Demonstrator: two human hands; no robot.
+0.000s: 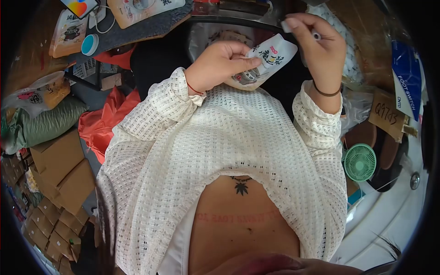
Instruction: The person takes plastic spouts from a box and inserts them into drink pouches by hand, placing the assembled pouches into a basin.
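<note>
My left hand is closed on a white printed pouch, thumb on its front face. The pouch carries dark brush-style characters, a small red mark and a picture of a pot, and it tilts up to the right. Beyond its upper right corner, my right hand is raised and apart from it. Thumb and forefinger there pinch a small white piece, slightly blurred, whose kind I cannot make out. A small white ring-shaped thing shows by the fingers of the same hand.
On the dark table at upper left lie a phone, a printed pouch and a round blue-lidded tub. Red bags and cardboard boxes are at left. A green fan and a blue-and-white box are at right.
</note>
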